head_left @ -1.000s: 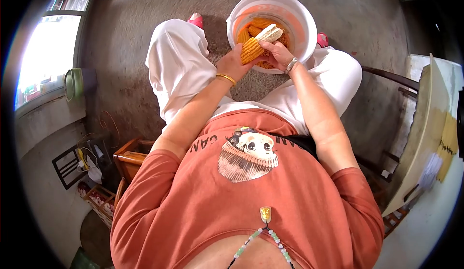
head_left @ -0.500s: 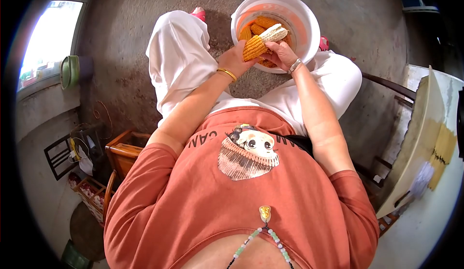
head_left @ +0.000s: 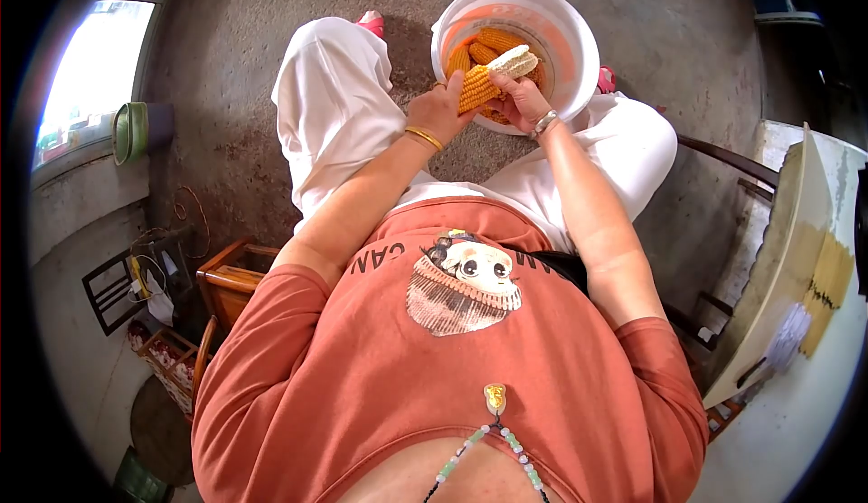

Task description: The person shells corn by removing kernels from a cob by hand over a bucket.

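My left hand (head_left: 438, 112) is closed round the near end of an ear of corn (head_left: 476, 89), which is thick with yellow kernels there. Pale, bare cob (head_left: 514, 62) shows at the far upper end; whether it is all one piece I cannot tell. My right hand (head_left: 526, 105) grips the ear from the right, its thumb against the place where kernels and bare cob meet. Both hands are over the near rim of a white bucket (head_left: 579, 47). Inside the bucket lie several yellow ears of corn (head_left: 497, 39), partly hidden by the hands.
The bucket stands on the concrete floor (head_left: 240, 60) between my knees in white trousers (head_left: 330, 96). A wooden chair (head_left: 237, 272) is at the left, near a green container (head_left: 132, 134) by the window. At the right stands a pale board-like piece of furniture (head_left: 768, 259).
The ear has turned slightly in my hands, and its bare end looks shorter and blunter. My right thumb has shifted up along it. The bucket has stayed in place.
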### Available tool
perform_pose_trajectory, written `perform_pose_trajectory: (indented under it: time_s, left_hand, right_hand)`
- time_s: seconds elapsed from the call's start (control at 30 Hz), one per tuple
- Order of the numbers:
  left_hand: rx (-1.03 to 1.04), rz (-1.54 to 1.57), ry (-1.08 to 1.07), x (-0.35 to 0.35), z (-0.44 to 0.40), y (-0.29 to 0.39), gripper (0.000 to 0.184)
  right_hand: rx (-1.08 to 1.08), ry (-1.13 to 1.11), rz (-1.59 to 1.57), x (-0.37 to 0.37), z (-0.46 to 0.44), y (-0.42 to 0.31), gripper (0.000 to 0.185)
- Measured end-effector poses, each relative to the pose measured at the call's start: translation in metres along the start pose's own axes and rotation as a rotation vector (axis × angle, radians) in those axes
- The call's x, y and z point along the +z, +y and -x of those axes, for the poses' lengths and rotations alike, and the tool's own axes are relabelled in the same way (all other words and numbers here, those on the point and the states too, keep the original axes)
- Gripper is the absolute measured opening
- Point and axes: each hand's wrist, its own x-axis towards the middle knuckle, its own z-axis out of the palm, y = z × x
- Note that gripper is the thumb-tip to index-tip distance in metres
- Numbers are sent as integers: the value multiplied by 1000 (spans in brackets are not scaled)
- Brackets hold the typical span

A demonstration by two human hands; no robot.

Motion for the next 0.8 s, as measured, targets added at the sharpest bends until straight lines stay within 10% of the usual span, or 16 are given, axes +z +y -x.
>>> perform_pose_trajectory:
  time_s: [0.8]
  left_hand:
    - [-53, 115, -66, -16, 1, 11, 65]
  right_hand:
    - [-42, -8, -46, -8, -7, 4, 35]
